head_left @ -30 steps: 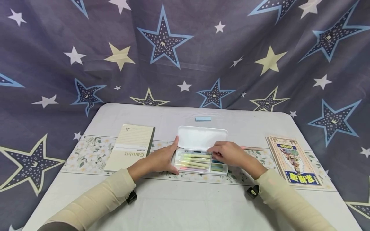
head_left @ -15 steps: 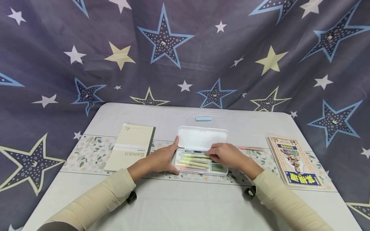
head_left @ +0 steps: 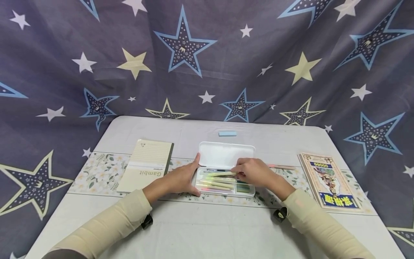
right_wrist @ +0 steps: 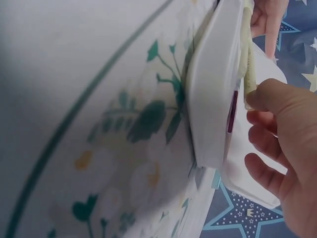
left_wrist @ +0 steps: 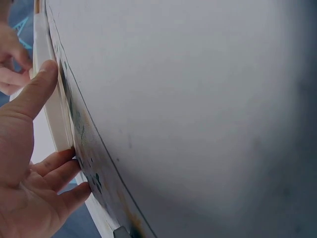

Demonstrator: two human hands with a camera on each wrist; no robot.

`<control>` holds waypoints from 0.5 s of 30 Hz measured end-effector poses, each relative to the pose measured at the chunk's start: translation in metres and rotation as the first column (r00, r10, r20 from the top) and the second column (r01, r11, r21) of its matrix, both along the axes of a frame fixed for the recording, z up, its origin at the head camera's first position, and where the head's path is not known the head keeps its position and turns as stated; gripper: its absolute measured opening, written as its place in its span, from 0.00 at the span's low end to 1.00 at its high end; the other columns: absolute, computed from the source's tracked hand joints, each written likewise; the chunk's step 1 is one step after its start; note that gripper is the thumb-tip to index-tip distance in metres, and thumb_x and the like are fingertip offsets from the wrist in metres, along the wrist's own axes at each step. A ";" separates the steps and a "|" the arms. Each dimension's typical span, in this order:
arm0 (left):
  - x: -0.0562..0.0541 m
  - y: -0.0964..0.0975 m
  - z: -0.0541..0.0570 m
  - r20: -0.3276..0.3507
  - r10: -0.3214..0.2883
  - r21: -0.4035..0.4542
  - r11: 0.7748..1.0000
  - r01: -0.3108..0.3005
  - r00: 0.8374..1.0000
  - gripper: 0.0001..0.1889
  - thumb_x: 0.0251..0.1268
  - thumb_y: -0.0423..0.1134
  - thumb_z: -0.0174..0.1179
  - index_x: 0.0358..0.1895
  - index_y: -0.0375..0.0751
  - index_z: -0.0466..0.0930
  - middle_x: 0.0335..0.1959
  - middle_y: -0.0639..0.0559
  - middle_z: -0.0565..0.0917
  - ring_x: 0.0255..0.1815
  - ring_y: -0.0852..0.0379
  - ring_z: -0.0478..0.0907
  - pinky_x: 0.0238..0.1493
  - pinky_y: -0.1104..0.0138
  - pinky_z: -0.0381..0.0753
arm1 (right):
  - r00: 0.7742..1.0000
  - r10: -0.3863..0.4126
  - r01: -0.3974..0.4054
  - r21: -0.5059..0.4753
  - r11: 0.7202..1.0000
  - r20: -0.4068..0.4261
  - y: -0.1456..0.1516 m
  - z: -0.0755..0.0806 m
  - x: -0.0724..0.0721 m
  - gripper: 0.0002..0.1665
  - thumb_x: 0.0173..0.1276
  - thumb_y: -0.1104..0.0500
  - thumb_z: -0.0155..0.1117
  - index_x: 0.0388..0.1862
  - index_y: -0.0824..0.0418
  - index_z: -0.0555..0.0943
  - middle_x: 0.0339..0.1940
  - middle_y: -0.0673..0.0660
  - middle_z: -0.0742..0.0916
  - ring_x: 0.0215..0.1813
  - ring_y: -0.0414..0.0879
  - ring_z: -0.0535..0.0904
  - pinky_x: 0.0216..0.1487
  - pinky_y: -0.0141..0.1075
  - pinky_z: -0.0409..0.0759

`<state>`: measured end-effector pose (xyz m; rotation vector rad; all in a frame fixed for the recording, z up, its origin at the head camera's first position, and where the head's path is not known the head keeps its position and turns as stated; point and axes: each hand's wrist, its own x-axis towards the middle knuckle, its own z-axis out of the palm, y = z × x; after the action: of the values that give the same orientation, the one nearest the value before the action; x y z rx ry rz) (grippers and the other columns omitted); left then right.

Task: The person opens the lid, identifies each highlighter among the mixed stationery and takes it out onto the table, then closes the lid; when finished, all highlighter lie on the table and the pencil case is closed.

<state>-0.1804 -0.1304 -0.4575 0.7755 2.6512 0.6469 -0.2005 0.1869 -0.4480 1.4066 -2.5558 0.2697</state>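
A white pencil case (head_left: pixel 226 154) lies on the table with its lid back. Several pale pens (head_left: pixel 215 186) lie in its long compartment. My left hand (head_left: pixel 181 178) holds the case's left end, thumb at the front corner and fingers by the far side; the left wrist view shows the thumb (left_wrist: pixel 37 91) against the case wall. My right hand (head_left: pixel 255 172) pinches the end of a pale yellow pen (head_left: pixel 223 174) between thumb and index finger, just above the other pens. Printing shows along that pen's barrel in the right wrist view, and the remaining fingers are bent.
A Gambit notebook (head_left: pixel 145 165) lies left of the case, and a stack of illustrated booklets (head_left: pixel 330 181) on the right. Behind the case sits a light blue block (head_left: pixel 227 133). A pinkish pen (head_left: pixel 283 167) lies beyond the right hand. A starred cloth (head_left: pixel 207 64) hangs behind the table.
My right hand has shifted slightly left from the right-hand compartment, taken hold of a pale yellow pen and raised its right end. The left hand and the case have stayed put.
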 end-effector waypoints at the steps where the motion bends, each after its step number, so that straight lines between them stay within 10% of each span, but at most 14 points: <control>1: 0.000 0.000 0.000 0.001 0.002 -0.001 1.000 -0.002 1.000 0.79 0.42 0.60 0.81 0.82 0.36 0.24 0.73 0.47 0.73 0.74 0.48 0.71 0.73 0.53 0.71 | 1.000 -0.002 0.002 -0.012 1.000 -0.008 0.001 0.000 0.000 0.13 0.64 0.67 0.71 0.44 0.53 0.91 0.33 0.49 0.86 0.27 0.35 0.76 0.28 0.27 0.72; 15: 0.001 -0.001 0.002 0.001 0.002 -0.002 1.000 -0.002 1.000 0.78 0.43 0.60 0.81 0.82 0.36 0.25 0.73 0.47 0.73 0.74 0.47 0.71 0.73 0.53 0.70 | 0.997 -0.073 0.075 -0.087 0.993 0.029 0.032 0.008 0.001 0.14 0.61 0.68 0.73 0.45 0.56 0.91 0.35 0.50 0.89 0.29 0.38 0.80 0.30 0.31 0.77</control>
<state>-0.1795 -0.1311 -0.4556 0.7715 2.6522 0.6443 -0.1996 0.2188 -0.4399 1.2829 -2.5759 0.3861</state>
